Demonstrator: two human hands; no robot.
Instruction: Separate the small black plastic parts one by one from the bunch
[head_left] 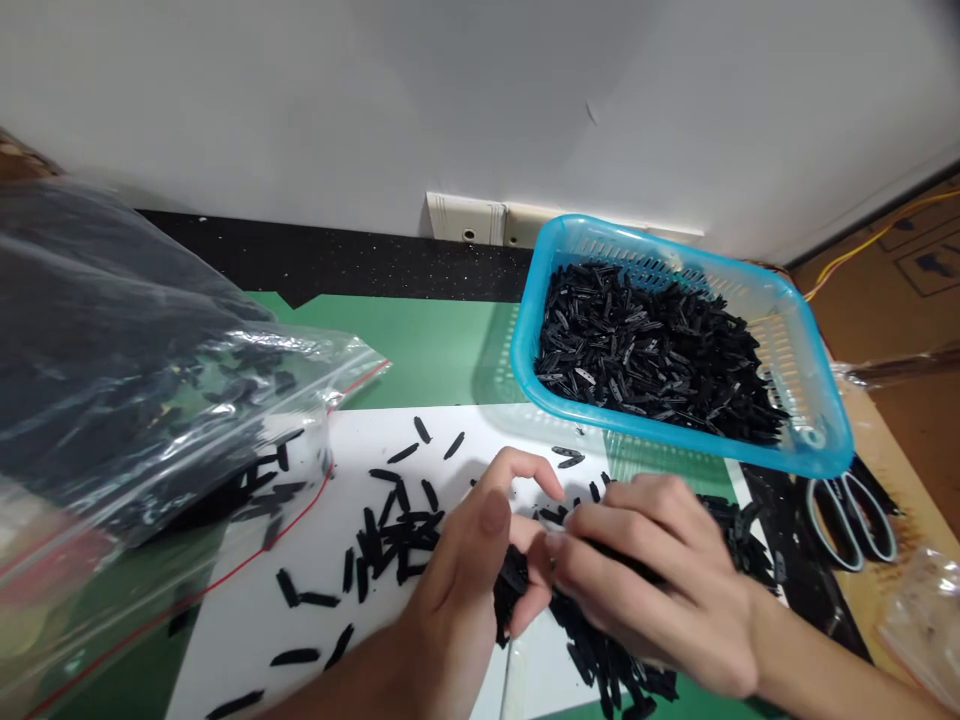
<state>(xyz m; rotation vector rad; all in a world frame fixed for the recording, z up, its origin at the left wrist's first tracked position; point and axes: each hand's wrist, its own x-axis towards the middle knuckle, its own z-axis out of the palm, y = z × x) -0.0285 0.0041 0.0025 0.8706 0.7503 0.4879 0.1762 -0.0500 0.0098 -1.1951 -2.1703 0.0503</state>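
My left hand [480, 560] is low in the middle of the view, its fingers curled around several small black strip-like pieces [512, 580]. Close to its fingertips is my right hand [660, 570], palm down, with thumb and fingers drawn together. What the right fingers pinch, if anything, is too small or hidden to make out. More black pieces [600, 650] are heaped below and partly under the right hand. To the left of my left hand, loose black pieces [401, 535] lie scattered on a white sheet [420, 640].
A blue plastic basket [675, 440] full of similar black pieces stands behind the right hand. At left is a clear zip bag [225, 420] with red seal lines. Scissors [851, 520] lie at right by a cardboard box [900, 280]. Wall sockets [465, 220] are behind.
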